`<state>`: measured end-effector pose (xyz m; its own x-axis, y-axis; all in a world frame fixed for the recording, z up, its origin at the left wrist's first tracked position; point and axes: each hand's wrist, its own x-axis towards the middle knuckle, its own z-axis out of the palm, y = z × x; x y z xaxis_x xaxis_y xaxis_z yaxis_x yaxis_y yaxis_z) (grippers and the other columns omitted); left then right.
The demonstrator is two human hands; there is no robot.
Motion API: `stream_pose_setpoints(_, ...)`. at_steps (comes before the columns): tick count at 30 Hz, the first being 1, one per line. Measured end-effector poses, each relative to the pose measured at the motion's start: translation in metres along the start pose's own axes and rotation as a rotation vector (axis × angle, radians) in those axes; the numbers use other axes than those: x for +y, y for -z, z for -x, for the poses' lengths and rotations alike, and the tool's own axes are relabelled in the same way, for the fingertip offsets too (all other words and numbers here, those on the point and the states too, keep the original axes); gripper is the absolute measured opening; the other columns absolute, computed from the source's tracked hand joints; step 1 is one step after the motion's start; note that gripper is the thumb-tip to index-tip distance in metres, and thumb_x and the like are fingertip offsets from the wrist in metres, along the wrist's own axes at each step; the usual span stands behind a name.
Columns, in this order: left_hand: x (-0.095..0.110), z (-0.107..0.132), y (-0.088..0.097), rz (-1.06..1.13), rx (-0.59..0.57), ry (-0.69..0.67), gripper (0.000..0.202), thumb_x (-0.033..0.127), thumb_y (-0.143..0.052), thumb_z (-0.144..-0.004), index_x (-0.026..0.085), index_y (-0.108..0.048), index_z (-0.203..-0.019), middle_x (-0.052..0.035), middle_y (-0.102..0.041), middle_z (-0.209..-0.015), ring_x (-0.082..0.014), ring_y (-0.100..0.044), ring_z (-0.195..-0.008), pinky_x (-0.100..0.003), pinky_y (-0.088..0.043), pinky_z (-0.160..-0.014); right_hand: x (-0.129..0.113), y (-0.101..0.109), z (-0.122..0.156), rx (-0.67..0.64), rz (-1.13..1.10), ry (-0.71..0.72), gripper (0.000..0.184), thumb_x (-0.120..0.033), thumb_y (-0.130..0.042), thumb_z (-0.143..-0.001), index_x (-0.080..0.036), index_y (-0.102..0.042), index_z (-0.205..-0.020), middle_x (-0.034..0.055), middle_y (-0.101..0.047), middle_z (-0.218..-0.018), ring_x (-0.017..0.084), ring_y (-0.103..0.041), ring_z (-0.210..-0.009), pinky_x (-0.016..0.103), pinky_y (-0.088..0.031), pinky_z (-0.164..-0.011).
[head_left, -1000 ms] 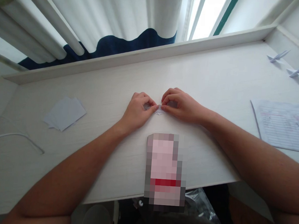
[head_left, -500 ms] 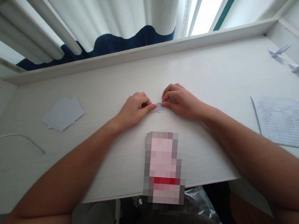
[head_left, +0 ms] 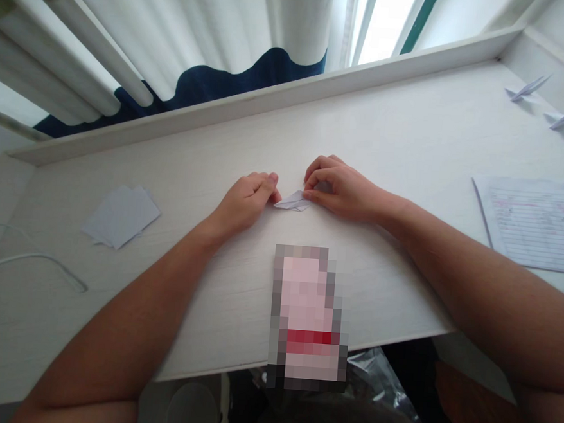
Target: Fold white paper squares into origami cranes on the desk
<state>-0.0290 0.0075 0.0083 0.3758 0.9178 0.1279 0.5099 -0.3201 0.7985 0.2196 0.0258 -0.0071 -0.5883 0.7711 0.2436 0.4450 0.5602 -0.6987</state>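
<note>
A small folded piece of white paper (head_left: 292, 201) lies on the table between my hands, one end narrowing to a point on the left. My right hand (head_left: 339, 186) pinches its right end between thumb and fingers. At the pointed end, my left hand (head_left: 251, 200) is closed, its fingers curled and its thumb raised against them. Those left fingertips are right beside the paper's tip; whether they touch it I cannot tell.
Loose white paper squares (head_left: 121, 216) are stacked at left, near a white cable (head_left: 42, 257). A pixelated upright object (head_left: 307, 297) stands at the front edge. Lined sheets (head_left: 537, 223) lie at right, with two folded paper pieces (head_left: 527, 90) behind. A raised rim (head_left: 197, 107) borders the back.
My left thumb has come off the paper and lifted, and the left hand has shifted slightly left, exposing the pointed end. My right hand keeps its pinch.
</note>
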Motion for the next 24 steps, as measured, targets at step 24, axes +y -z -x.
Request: stream_pose_setpoints(24,0.005,0.001,0.000,-0.332,-0.113,-0.102,0.025,0.037,-0.061,-0.099,0.020,-0.065,-0.081,-0.0068,-0.068,-0.089,-0.0244,-0.058,-0.091,-0.041,-0.048,-0.087,-0.002,0.000,-0.001,-0.034,0.035,0.027,0.015,-0.028,-0.066,-0.095,-0.020,-0.073,-0.084,0.0118,-0.070,-0.111,0.030,-0.059,-0.110,0.049,-0.045,-0.102)
